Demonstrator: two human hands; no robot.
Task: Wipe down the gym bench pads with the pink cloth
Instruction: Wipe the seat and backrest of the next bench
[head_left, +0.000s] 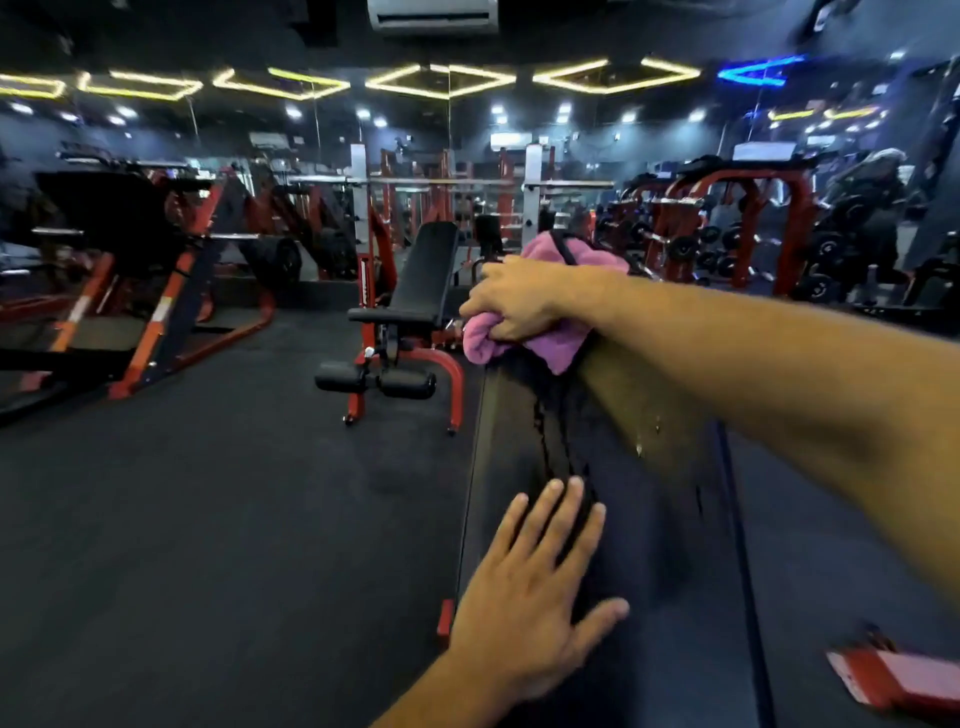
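- The right hand (511, 301) reaches to the far end of the black bench pad (613, 519); its fingers are curled tight around the bunched pink cloth (550, 343), which sits on top of that far end.
- Folds of the cloth spill out on the near, left and far sides of the fist; a dark strap crosses the far fold.
- The left hand (535, 587) lies flat on the near part of the pad, fingers (558, 499) straight and slightly spread, thumb out to the right, holding nothing.
- The two hands are well apart along the pad's length.
- A few water drops show on the pad near the right forearm.
- The pad's left edge runs straight from near to far; left of it lies open dark rubber floor (234, 519).
- A second bench (415, 291), red-framed with black pads, stands further off to the left of the cloth.
- A red part (893, 680) shows near right.
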